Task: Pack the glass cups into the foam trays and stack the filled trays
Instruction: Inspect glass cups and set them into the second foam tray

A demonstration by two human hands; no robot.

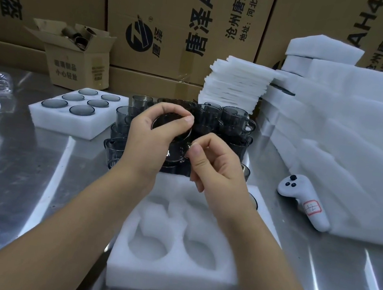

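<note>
Left hand (146, 137) grips a dark cup (172, 126) by the rim, fingers curled round it, held in the air above the far edge of the empty tray (172, 274). Right hand (218, 171) has thumb and forefinger closed at the cup's lower side, maybe on the handle; the contact is hidden, so its grasp can't be told. To do this step well, probably: keep the left grip firm on the rim, turn the cup with the right so the handle lines up with the notch of a pocket (147, 250), then lower it straight and seat it flush, without forcing the foam. The loose cups (234, 121) sit just behind the hands, so lift clear of them to avoid a knock. Filled tray (47, 117) is far left, the foam stack (235, 81) far right, and a controller (302, 200) lies right of the tray.
</note>
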